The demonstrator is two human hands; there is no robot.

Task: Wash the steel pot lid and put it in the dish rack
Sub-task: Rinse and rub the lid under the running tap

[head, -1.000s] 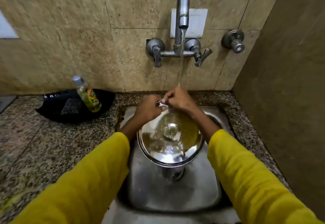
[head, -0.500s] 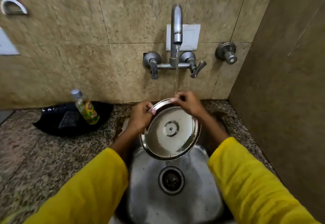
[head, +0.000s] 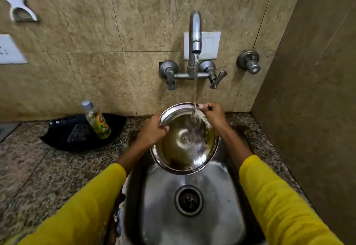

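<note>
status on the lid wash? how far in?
Looks done: no suds show on the steel pot lid, so soaping seems over. In hand: rinsing, with the left hand and right hand gripping the rim, tilted over the sink, while water from the tap hits its inner face. Left: finishing the rinse and racking it; no dish rack is in view.

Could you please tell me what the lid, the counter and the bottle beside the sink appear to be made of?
Lid: polished steel, by its mirror-like reflections and bright rim. Counter: speckled stone, probably granite, with a smooth finish. Bottle: clear plastic, most likely, since the yellow-green liquid shows through; its grey cap could be plastic or metal.
</note>
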